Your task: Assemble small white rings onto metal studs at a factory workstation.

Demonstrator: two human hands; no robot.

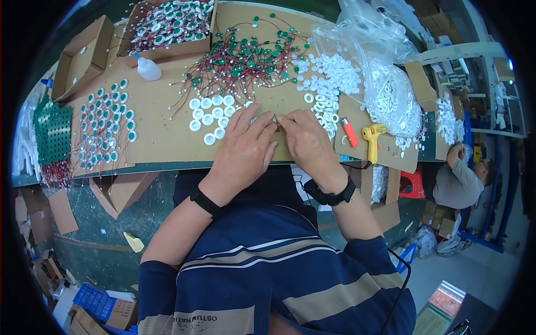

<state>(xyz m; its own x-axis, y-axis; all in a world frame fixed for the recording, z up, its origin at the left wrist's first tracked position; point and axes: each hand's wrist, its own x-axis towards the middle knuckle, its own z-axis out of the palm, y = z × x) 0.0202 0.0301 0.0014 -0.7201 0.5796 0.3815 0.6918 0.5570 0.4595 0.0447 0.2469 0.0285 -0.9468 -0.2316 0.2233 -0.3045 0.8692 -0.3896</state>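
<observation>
White discs (207,119) in rows lie mostly left of the left hand (244,144).

I am seeing my left forearm (178,234) slanting in from the near left, my right forearm (360,215) from the near right; my left hand (244,145) is showing its back, fingers (251,119) pointing far and right; my right hand (306,139) is bending leftward, its fingertips sitting just beside the left's.

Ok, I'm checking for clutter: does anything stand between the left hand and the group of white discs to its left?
Nothing visible does: the white discs lie on the cardboard immediately left of the left hand.
</observation>
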